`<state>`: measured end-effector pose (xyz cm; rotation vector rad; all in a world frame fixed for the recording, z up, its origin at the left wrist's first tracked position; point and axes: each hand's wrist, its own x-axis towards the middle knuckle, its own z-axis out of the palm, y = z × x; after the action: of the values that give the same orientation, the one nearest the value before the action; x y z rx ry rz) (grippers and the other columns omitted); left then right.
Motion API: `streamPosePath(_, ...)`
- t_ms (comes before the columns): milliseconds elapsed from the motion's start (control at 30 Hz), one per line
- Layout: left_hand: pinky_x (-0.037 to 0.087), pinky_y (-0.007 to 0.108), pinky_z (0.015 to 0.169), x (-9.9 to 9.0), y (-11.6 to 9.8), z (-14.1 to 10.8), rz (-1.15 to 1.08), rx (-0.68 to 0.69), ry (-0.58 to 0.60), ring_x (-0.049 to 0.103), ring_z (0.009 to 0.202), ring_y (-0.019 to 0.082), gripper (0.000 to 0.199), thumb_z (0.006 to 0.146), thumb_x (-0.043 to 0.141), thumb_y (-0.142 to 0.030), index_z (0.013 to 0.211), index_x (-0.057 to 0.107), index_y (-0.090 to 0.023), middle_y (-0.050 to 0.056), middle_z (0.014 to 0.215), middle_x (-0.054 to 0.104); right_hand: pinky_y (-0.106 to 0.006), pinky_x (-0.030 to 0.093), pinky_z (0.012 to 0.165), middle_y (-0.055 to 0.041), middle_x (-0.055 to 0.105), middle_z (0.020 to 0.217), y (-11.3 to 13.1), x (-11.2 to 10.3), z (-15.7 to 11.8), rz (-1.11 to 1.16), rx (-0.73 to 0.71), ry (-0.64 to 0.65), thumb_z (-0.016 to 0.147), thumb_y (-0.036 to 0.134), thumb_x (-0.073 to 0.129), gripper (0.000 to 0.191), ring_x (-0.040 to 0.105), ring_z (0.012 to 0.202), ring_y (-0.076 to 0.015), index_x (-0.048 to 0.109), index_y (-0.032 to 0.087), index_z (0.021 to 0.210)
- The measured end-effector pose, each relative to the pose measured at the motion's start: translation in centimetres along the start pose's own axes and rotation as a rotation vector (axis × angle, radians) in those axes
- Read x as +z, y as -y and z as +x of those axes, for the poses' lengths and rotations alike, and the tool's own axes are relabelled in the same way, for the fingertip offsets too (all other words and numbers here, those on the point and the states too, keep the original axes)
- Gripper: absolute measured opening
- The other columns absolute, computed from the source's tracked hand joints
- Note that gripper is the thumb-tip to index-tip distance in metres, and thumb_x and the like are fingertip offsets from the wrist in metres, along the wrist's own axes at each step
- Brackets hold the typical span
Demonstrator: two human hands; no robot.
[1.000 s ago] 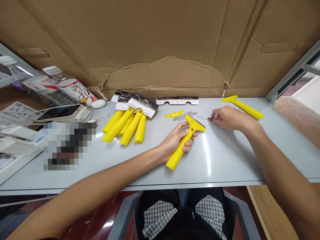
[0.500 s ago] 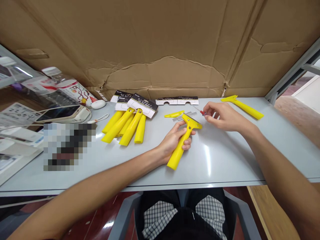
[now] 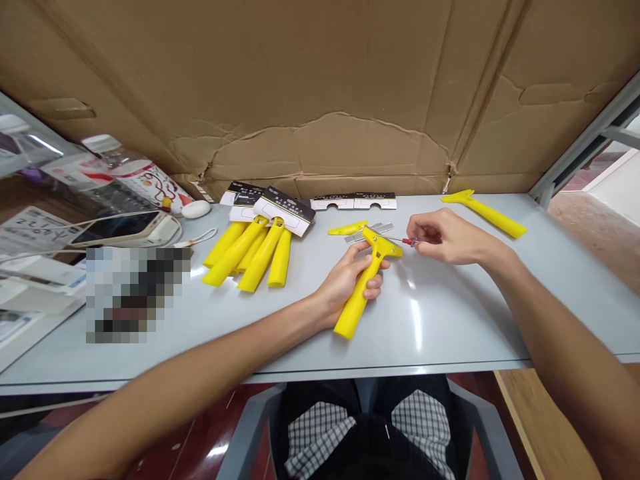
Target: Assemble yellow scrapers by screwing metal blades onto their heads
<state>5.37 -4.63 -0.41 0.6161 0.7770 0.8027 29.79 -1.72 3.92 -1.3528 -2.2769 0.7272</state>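
Observation:
A yellow scraper is gripped near its neck by my left hand, its wide head tilted up and away from me. My right hand pinches a small screwdriver with a red handle end; its thin shaft points left, close to the scraper's head. Whether the tip touches the head cannot be made out. Just behind the head lie thin metal blades and a loose yellow plate.
Several yellow scrapers with black-and-white cards lie to the left. Two cards rest by the cardboard wall. Another yellow handle lies back right. A phone and bottles stand far left.
The screwdriver has swung from pointing up and away to pointing left toward the scraper's head. My right hand has turned with it; my left hand holds nearly still.

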Motion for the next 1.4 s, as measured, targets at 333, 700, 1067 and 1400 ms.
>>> streamPosePath(333, 0.035, 0.017, 0.043, -0.1, 0.1, 0.1, 0.012, 0.008, 0.013, 0.05, 0.049, 0.006, 0.03, 0.106, 0.046, -0.012, 0.133, 0.046, -0.023, 0.007, 0.094, 0.066, -0.033, 0.026, 0.061, 0.0062, 0.048, 0.06, -0.2, -0.1, 0.0, -0.067, -0.006, 0.021, 0.077, 0.023, 0.064, 0.004, 0.041, 0.059, -0.0143, 0.063, 0.024, 0.081)
streamPosePath(700, 0.036, 0.017, 0.044, -0.1, 0.2, 0.0, 0.07, 0.037, 0.021, 0.05, 0.049, 0.006, 0.026, 0.107, 0.047, -0.016, 0.132, 0.045, -0.027, 0.007, 0.098, 0.066, -0.032, 0.03, 0.061, 0.0052, 0.053, 0.062, 0.1, 0.0, 0.0, -0.099, 0.001, -0.024, 0.08, 0.024, 0.066, 0.009, 0.044, 0.059, -0.0141, 0.071, 0.024, 0.087)
streamPosePath(1067, 0.038, 0.017, 0.046, -0.4, 0.4, -0.1, 0.133, 0.074, 0.031, 0.05, 0.051, 0.006, 0.024, 0.108, 0.049, -0.02, 0.13, 0.044, -0.028, 0.004, 0.097, 0.066, -0.033, 0.043, 0.064, -0.004, 0.071, 0.082, 0.4, 0.3, 0.2, -0.12, -0.145, -0.307, 0.087, 0.026, 0.07, 0.015, 0.058, 0.068, -0.016, 0.083, 0.02, 0.091)
streamPosePath(1400, 0.041, 0.019, 0.044, -0.1, 1.0, -0.9, 0.257, 0.093, 0.158, 0.051, 0.05, 0.007, 0.026, 0.106, 0.054, -0.024, 0.13, 0.046, -0.029, 0.004, 0.1, 0.067, -0.029, 0.038, 0.056, 0.0007, 0.067, 0.073, 0.7, 2.1, 0.6, 0.13, -0.201, -0.302, 0.09, 0.038, 0.078, 0.02, 0.05, 0.058, -0.0112, 0.079, 0.02, 0.098)
